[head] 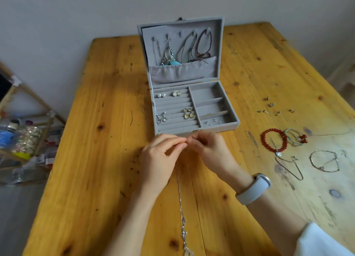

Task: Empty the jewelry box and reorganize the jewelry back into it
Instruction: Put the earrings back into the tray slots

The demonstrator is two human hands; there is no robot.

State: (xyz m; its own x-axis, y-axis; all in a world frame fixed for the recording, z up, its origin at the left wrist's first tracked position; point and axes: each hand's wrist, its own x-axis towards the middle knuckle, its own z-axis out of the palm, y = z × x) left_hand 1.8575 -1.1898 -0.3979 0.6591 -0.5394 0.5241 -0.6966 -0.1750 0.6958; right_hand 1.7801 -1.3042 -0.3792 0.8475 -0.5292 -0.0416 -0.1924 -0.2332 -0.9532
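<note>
I see the grey jewelry box [194, 105] standing open at the centre of the frame on the wooden table [96, 140], its lid upright toward the wall. In the lid, a dark braided cord bracelet [204, 44], thin cords and a silver cluster with a turquoise piece [171, 60] hang from hooks above a gathered pocket. In the ring rolls on the left side of the tray I make out pearl studs [161, 95], a sparkly pair [176, 93], silver drop earrings [161, 118] and gold heart-shaped earrings [188, 113]. The right-hand compartments hold only a few tiny pieces in the nearest one.

Just below the box's front edge, my left hand [161, 157] and right hand [209, 148] are brought together, fingertips meeting and pinching the upper end of a silver necklace [182, 217], which trails down the middle of the frame to the bottom edge. I cannot tell whether the clasp is fastened. A pale wristband [253, 188] sits on the right wrist.

At the right of the frame, well apart from the box, lie a red bead bracelet [273, 140] with a small charm, a cord bracelet with red beads [296, 137] just beside it, two thin silver chains [290, 167] [324, 160] below them, and small earrings [272, 107] scattered above.

A cluttered rack [25, 136] stands at the left edge, off the table.
</note>
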